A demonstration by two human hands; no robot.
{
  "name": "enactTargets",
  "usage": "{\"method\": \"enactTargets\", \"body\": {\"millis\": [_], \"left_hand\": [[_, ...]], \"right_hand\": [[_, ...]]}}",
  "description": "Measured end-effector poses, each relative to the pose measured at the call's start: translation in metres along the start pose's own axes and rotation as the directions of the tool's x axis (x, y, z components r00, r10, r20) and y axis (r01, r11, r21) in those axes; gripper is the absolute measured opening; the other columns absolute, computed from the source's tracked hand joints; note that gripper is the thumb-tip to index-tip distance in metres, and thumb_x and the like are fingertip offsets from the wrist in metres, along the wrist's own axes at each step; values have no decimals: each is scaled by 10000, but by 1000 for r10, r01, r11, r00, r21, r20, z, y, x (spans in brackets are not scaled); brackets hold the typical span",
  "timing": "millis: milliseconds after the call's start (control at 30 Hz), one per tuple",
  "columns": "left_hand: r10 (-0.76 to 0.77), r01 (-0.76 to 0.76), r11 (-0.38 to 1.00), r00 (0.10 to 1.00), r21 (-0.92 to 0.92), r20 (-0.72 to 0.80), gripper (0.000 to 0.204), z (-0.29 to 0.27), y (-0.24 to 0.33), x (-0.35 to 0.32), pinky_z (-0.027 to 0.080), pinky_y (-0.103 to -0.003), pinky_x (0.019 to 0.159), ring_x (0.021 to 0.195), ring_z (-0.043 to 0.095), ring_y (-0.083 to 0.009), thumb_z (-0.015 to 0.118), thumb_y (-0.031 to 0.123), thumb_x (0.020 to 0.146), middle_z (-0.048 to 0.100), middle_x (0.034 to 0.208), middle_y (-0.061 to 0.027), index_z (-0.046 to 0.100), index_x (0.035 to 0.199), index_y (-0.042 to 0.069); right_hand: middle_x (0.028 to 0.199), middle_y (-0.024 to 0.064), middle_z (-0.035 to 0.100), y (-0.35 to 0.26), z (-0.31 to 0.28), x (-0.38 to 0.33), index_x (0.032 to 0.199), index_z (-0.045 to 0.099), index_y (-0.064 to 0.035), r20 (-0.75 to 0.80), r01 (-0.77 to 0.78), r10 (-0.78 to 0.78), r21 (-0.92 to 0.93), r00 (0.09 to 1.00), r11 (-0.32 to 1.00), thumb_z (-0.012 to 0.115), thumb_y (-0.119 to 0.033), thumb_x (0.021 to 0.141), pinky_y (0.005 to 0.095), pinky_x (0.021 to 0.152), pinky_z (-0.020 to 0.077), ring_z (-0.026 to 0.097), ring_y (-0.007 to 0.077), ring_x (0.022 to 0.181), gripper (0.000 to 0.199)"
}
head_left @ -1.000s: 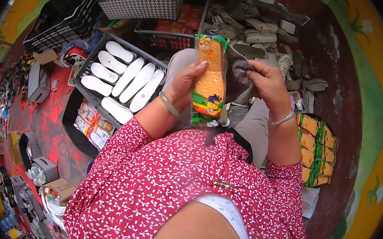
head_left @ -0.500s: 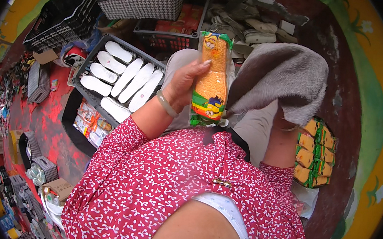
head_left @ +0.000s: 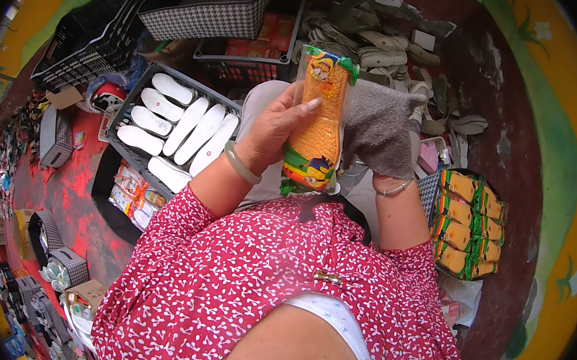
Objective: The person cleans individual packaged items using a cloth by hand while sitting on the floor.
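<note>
Our hands hold a packaged insole and a cloth above the crates.
Left hand (head_left: 276, 126) grips closed around the orange insole in clear plastic wrap (head_left: 317, 123); right hand, hidden under the grey towelling cloth (head_left: 378, 126), has a grip we cannot tell.

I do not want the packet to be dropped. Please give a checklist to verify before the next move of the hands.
1. Left hand grips the orange insole packet: ok.
2. Packet upright, in full view: ok.
3. Right hand seen: not ok, the grey cloth covers it.
4. Cloth touches the packet: ok, along its right edge.
5. Tray of white insoles apart from the hands: ok.
6. Packet sealed: cannot tell.
</note>
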State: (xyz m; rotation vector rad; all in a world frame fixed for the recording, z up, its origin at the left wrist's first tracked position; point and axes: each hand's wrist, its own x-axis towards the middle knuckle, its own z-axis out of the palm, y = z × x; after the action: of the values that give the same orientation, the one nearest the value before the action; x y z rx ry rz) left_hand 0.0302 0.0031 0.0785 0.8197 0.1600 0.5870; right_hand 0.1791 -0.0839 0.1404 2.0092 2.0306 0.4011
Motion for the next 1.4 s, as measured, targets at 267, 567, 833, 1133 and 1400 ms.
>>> {"method": "enactTargets", "body": {"millis": [267,567,833,1133,1400], "left_hand": [[29,-19,960,999,280,-34,295,-2,-26,6,436,-255,860,973,545,-101,567,123,886,570,1076,-39,495,1148,8],[203,-196,903,979,383,22,213,6,-1,26,410,-188,734,826,506,-39,596,187,887,593,896,6,577,984,-2],[272,-254,942,961,221,-52,161,2,-17,23,409,-187,745,815,511,-40,565,165,904,594,897,17,588,969,19],[278,-277,895,959,350,47,150,13,-7,21,407,-196,756,815,519,-43,517,154,928,590,893,15,565,978,21],[415,-365,830,909,422,-30,122,20,-9,20,409,-171,682,735,510,-31,560,122,904,594,826,18,595,922,7]], "right_hand": [[1012,120,548,-24,100,19,1097,506,-21,-217,198,553,976,804,95,502,-162,842,377,854,414,526,265,960,291],[988,126,560,-23,60,9,1067,535,-65,-562,-180,287,239,776,954,521,-139,761,468,730,399,545,288,894,315],[1022,149,556,-19,65,8,1106,509,-23,-588,-400,248,-143,770,905,523,-186,775,499,725,391,529,326,959,369],[1037,75,569,-30,65,5,1107,534,-122,-545,-115,313,365,778,924,533,-152,791,420,767,407,557,244,898,317],[946,82,540,-28,69,11,1090,498,-36,-487,-348,362,122,795,929,487,-131,801,392,766,418,547,226,885,305]]}}
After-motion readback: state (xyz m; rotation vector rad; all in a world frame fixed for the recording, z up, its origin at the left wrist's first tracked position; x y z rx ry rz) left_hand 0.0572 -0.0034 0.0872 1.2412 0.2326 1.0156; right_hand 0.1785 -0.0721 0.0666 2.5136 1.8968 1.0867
